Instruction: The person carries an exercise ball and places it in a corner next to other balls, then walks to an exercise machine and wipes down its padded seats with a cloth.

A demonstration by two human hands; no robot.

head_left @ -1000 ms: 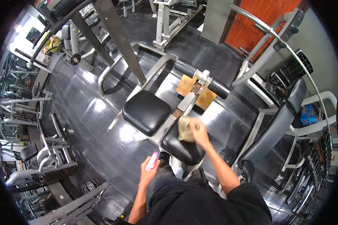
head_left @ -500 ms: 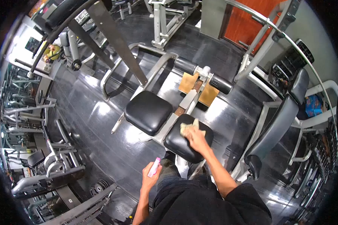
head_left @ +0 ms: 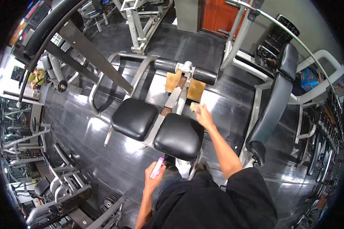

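Observation:
My right hand [head_left: 204, 117] is closed on a crumpled pale yellow cloth [head_left: 195, 107]. It hovers by the far right corner of a black padded seat [head_left: 179, 136], seemingly off the surface. Lower down, near my legs, my left hand [head_left: 152, 178] grips a small white bottle with a pink top [head_left: 156, 168]; whether it has a trigger is hidden. Beside the first pad sits a second black pad [head_left: 134, 119] on the same grey frame. Beyond the pads, two black foam rollers [head_left: 205, 76] flank the frame's post.
Tan foot plates [head_left: 196, 90] lie below the rollers. A black backrest bench [head_left: 270, 110] stands on the right, under a long metal bar. Thick metal arms [head_left: 97, 57] slant across the upper left. More gym machines line the left side, and a red door [head_left: 219, 19] is at the back.
My right hand has lifted the cloth from the right pad's top toward its far right corner. The view has shifted, so the machine appears further left. My left hand still holds the bottle.

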